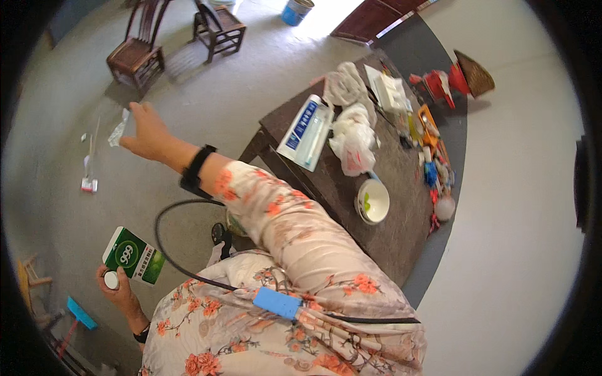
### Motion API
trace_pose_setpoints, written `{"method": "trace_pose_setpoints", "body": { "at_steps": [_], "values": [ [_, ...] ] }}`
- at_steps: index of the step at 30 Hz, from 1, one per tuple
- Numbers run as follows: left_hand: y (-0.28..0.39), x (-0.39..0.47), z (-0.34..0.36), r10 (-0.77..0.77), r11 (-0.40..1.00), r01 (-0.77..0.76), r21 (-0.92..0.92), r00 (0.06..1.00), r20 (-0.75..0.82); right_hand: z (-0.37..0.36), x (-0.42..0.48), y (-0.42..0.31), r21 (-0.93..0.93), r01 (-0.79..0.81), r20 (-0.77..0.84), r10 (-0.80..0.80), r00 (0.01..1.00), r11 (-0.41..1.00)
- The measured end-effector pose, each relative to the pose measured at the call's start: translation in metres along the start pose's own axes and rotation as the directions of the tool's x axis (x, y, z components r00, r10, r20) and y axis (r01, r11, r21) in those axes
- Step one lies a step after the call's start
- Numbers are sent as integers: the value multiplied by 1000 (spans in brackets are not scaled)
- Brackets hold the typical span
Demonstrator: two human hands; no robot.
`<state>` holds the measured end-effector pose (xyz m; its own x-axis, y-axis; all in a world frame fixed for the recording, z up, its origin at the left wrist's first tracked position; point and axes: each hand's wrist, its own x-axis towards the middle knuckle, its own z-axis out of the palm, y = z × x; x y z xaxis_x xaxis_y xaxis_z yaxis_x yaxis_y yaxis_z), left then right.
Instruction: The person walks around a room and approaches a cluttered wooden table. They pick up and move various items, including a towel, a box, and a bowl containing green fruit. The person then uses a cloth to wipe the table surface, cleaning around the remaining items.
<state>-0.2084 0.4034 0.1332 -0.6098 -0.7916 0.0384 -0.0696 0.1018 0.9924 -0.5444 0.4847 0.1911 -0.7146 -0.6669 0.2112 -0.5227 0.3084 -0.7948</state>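
Note:
My left hand (117, 286), low at the left, grips a green and white 999 medicine carton (136, 256). A round white cap or small bottle (111, 280) sits in the same hand, below the carton's edge. My right hand (148, 131) is stretched out over the floor at upper left. Between its thumb and fingers is a crumpled, shiny wrapper (119, 129), clear or silvery. Beyond the wrapper, a small red and white item (89, 184) lies on the floor by a thin pale strip (95, 141); both are too small to name.
On the dark wooden table (395, 239) at right are a bowl (374, 201) with something green in it, plastic bags (352, 138), a blue and white package (305, 131) and several small items. Wooden chairs (134, 56) stand at upper left. A blue-headed broom (81, 312) is at lower left.

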Motion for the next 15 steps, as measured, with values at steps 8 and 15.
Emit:
{"method": "trace_pose_setpoints", "body": {
  "at_steps": [8, 15],
  "values": [
    [89, 25, 27, 229, 972, -236, 1, 947, 226, -176, -269, -33, 66, -279, 362, 237, 901, 958],
    [196, 7, 53, 325, 935, -356, 8, 862, 388, -374, -411, -147, 422, -578, -310, 711, 632, 698]
  ]
}}
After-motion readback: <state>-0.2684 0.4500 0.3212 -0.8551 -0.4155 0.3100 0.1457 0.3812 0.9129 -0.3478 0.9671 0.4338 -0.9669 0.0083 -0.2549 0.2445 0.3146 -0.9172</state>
